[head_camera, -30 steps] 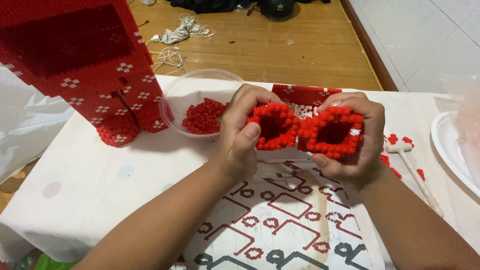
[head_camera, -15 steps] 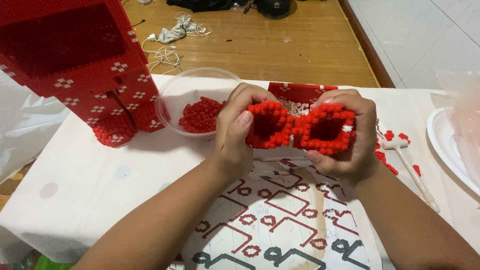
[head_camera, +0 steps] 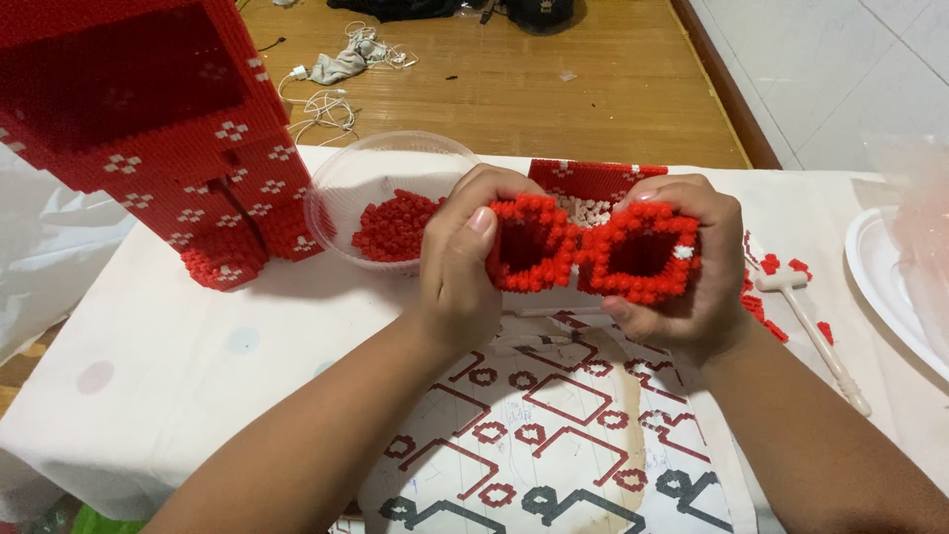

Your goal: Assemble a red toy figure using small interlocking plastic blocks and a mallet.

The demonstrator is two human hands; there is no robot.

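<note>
White-covered tabletop (head_camera: 168, 346) across lower frame; wooden floor (head_camera: 554, 89) at top. Left hand (head_camera: 465, 267) and right hand (head_camera: 682, 277) at frame centre, raised just above tabletop, gripping red bead piece (head_camera: 593, 252) of two joined square rings. Left fingers (head_camera: 494, 193) curled over left ring, thumb pressed on its front edge; right fingers (head_camera: 682, 193) curled over right ring, thumb beneath. Clear plastic bowl (head_camera: 346, 178) of loose red beads (head_camera: 395, 222) just behind left hand. Tall red beaded structure (head_camera: 148, 119) at upper left. Printed pattern sheet (head_camera: 534, 425) below hands. White plastic stick (head_camera: 820, 341) and scattered red beads at right; white plate (head_camera: 880, 277) at right edge.
</note>
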